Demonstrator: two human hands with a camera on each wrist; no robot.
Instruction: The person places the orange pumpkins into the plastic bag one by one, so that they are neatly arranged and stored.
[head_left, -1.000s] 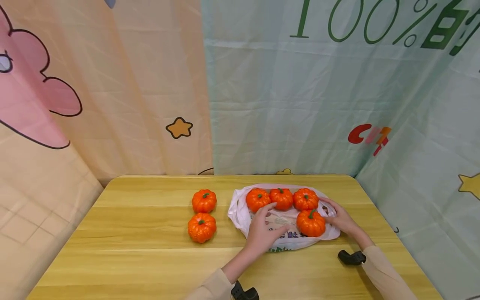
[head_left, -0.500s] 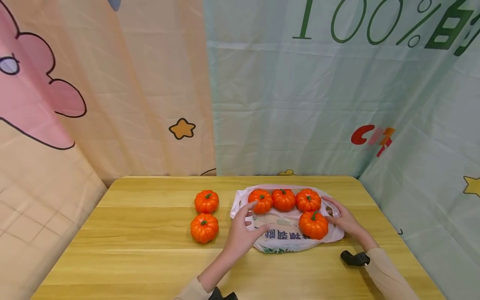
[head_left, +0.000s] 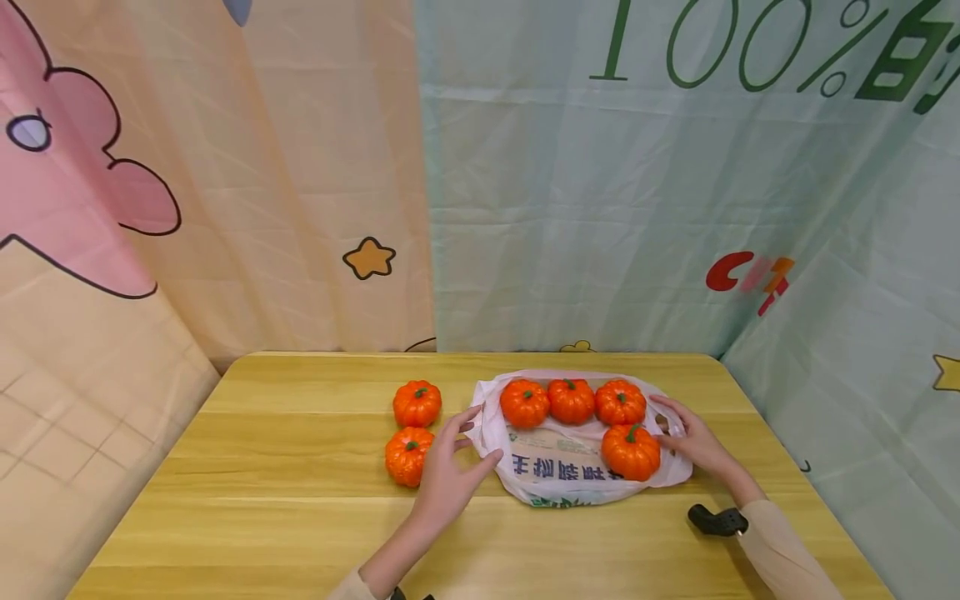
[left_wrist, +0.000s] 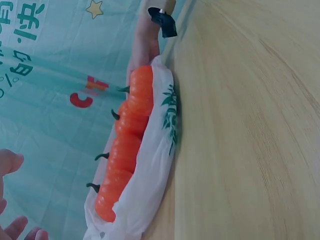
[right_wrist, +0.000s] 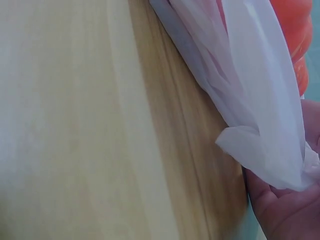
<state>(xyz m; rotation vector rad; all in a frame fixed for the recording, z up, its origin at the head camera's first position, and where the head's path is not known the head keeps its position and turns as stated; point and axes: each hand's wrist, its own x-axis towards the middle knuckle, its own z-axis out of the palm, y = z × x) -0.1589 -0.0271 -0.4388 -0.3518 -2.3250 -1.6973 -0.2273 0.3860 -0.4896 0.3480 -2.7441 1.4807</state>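
A white plastic bag (head_left: pixel 491 446) with dark printed characters lies spread on the table, its mouth gaping. Three small orange pumpkins (head_left: pixel 572 402) sit in a row along its far side, and another pumpkin (head_left: pixel 632 452) rests at the near right inside it. My right hand (head_left: pixel 697 440) holds the bag's right edge, the film draped between thumb and fingers in the right wrist view. To the bag's left, my left hand (head_left: pixel 444 479) is spread with nothing in it, overlapping the nearer loose pumpkin (head_left: pixel 405 458) in the head view. Behind that one sits a second loose pumpkin (head_left: pixel 417 404).
The wooden table (head_left: pixel 285 467) ends at a printed curtain (head_left: pixel 315 183) behind and at the sides. A black wrist-worn device (head_left: pixel 717 521) sits by the right sleeve.
My left hand has withdrawn from over the bag, moving left toward the loose pumpkins. The right hand stays at the bag's right edge. The head view has shifted slightly.
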